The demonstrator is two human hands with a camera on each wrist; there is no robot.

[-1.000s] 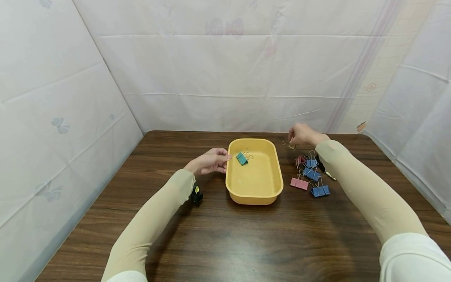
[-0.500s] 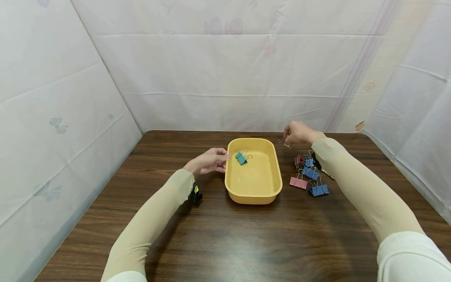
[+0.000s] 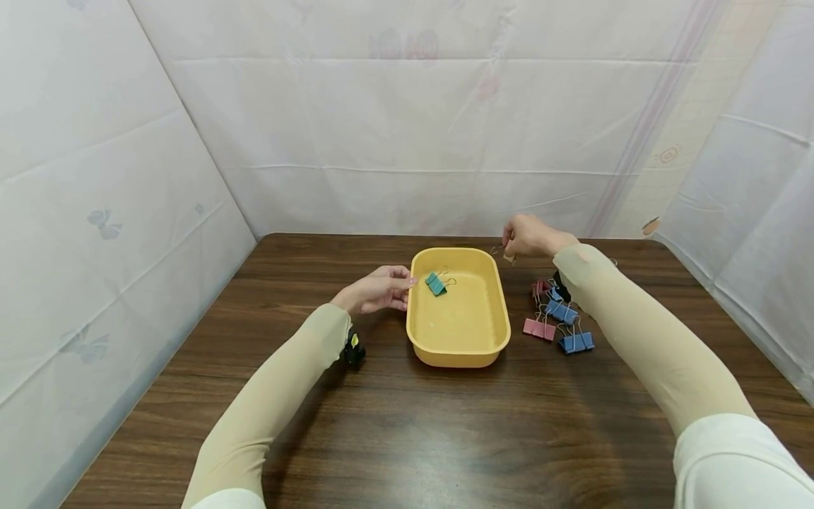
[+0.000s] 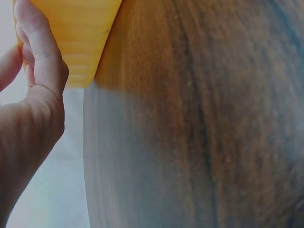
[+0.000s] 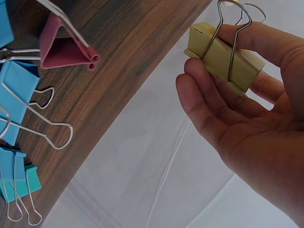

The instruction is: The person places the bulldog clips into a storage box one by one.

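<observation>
Right hand [image 3: 528, 237] is pinching a yellow binder clip [image 5: 223, 57] between thumb and fingers, wire handles sticking up. I see it raised off the table, at about 1 o'clock from the yellow tray [image 3: 459, 350], just past its far right corner. Wrist view confirms a firm pinch on the clip body, with the thumb across the front face.

Left hand [image 3: 376, 290] sits at 9 o'clock of the tray, fingertips curled against the tray's outer wall near the rim; I read that as holding the tray steady. Left wrist view shows fingers wrapped on the yellow wall, with wood table [image 3: 407, 424] below.

Teal binder clip [image 3: 436, 284] lies inside the tray, far left part of the floor, near the left hand's side.

At 3 o'clock of the tray I see a loose pile on the table: blue binder clips [image 3: 575, 343], pink binder clips [image 3: 539, 329], partly hidden under my right forearm. White sheeting [image 3: 407, 141] surrounds the table.
</observation>
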